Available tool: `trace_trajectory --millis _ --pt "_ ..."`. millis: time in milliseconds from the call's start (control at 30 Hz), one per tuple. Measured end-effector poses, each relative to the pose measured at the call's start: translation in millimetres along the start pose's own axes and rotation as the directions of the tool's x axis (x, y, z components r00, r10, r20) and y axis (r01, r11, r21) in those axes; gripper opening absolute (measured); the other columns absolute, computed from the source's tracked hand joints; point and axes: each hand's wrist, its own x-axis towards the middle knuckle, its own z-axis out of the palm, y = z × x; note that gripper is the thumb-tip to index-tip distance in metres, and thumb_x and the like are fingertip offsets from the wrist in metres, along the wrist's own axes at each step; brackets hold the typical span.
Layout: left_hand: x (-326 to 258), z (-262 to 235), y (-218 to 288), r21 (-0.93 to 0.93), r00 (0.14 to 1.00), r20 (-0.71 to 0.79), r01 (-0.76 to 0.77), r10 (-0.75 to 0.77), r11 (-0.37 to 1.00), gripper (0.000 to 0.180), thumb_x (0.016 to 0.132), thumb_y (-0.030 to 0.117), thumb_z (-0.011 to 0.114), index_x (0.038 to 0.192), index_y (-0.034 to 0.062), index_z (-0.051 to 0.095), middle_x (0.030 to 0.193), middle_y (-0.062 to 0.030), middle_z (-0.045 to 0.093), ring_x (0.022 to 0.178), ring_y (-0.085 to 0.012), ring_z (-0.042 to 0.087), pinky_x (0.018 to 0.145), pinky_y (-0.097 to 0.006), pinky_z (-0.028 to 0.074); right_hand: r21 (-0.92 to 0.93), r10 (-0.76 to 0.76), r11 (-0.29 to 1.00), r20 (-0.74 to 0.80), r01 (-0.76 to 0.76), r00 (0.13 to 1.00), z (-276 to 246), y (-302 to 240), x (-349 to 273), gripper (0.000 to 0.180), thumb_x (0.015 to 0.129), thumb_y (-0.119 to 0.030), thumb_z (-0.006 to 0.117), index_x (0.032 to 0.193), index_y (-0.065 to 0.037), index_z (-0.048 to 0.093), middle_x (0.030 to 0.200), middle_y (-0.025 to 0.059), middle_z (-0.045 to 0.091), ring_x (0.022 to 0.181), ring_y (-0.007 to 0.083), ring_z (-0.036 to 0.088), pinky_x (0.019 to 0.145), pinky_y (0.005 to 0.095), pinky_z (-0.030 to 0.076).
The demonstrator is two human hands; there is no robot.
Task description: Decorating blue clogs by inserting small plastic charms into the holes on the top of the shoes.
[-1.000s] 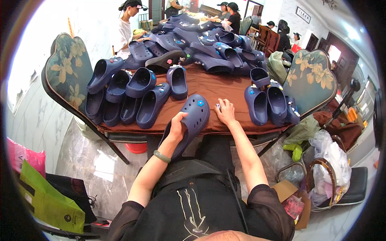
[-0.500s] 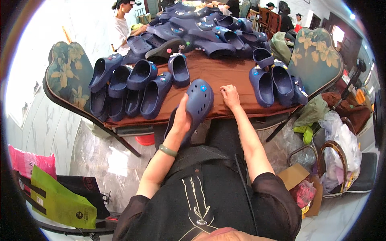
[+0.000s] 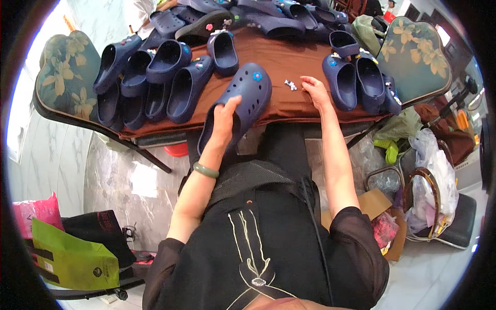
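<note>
My left hand (image 3: 223,120) grips the side of a navy clog with holes (image 3: 238,101) that rests over the near edge of the brown table (image 3: 281,64). The clog carries a blue flower charm and a small red one on its toe. To its right, my right hand (image 3: 315,90) lies flat on the brown cloth with its fingers spread, fingertips right next to a small white charm (image 3: 291,84). A green bangle (image 3: 205,170) sits on my left wrist.
A group of navy clogs (image 3: 155,77) lies at the table's left, three more navy clogs (image 3: 359,77) at the right, and a heap at the back. Floral cushioned chairs (image 3: 64,77) flank the table. Bags (image 3: 434,170) and a cardboard box stand on the floor right; a green bag (image 3: 72,258) lower left.
My view has tilted down and closer. My left hand has shifted from under the clog to its side, and my right hand has moved off the clog to the cloth by the white charm.
</note>
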Motion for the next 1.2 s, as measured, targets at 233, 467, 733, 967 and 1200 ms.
trace_trajectory --millis 233,467,733,967,1200 --pt "5 -8 -7 0.114 0.991 0.023 -0.135 0.133 0.984 0.042 0.086 0.034 0.056 0.105 -0.0042 0.058 0.099 -0.0048 0.058 0.091 -0.0131 0.053 0.082 -0.027 0.042 -0.740 -0.481 0.554 0.090 0.382 0.872 40 -11 -15 0.017 0.078 -0.019 0.068 0.086 -0.004 0.069 0.077 0.0104 0.065 0.073 0.0214 0.061 0.066 0.0326 0.048" --pt "-2 -6 -15 -0.101 0.990 0.055 -0.126 0.132 0.987 0.032 0.079 0.016 0.061 0.104 -0.0041 0.058 0.098 -0.0072 0.061 0.086 -0.0163 0.059 0.077 -0.029 0.048 -0.326 -0.406 0.886 -0.203 0.329 0.891 43 -5 -26 0.016 0.083 -0.011 0.065 0.097 -0.003 0.065 0.083 0.0027 0.065 0.077 0.0114 0.059 0.070 0.0253 0.047" --pt "2 -14 -15 -0.136 0.985 0.034 -0.161 0.167 0.978 0.029 0.076 0.004 0.059 0.104 -0.0035 0.058 0.096 -0.0070 0.062 0.083 -0.0161 0.060 0.076 -0.028 0.049 -0.289 -0.446 0.792 0.326 0.537 0.833 160 -96 -58 0.016 0.081 -0.015 0.067 0.096 -0.010 0.067 0.091 0.0029 0.067 0.088 0.0147 0.059 0.081 0.0306 0.042" --pt "8 -13 -24 -0.092 0.979 0.042 -0.194 0.198 0.977 0.025 0.077 0.005 0.059 0.101 0.0002 0.059 0.093 -0.0030 0.061 0.085 -0.0135 0.059 0.079 -0.027 0.047 -0.635 -0.620 0.350 0.394 0.689 0.678 195 -85 -39 0.009 0.072 -0.025 0.069 0.073 -0.016 0.068 0.079 0.0001 0.063 0.089 0.0234 0.054 0.078 0.0417 0.035" --pt "5 -20 -28 -0.097 0.974 0.044 -0.218 0.223 0.971 0.022 0.077 0.003 0.057 0.099 -0.0002 0.060 0.096 -0.0024 0.061 0.086 -0.0126 0.058 0.080 -0.027 0.046 -0.738 -0.643 -0.168 0.585 0.654 0.494 213 -95 -68 0.008 0.076 -0.017 0.061 0.079 -0.010 0.063 0.080 0.0031 0.058 0.088 0.0227 0.051 0.085 0.0442 0.032"
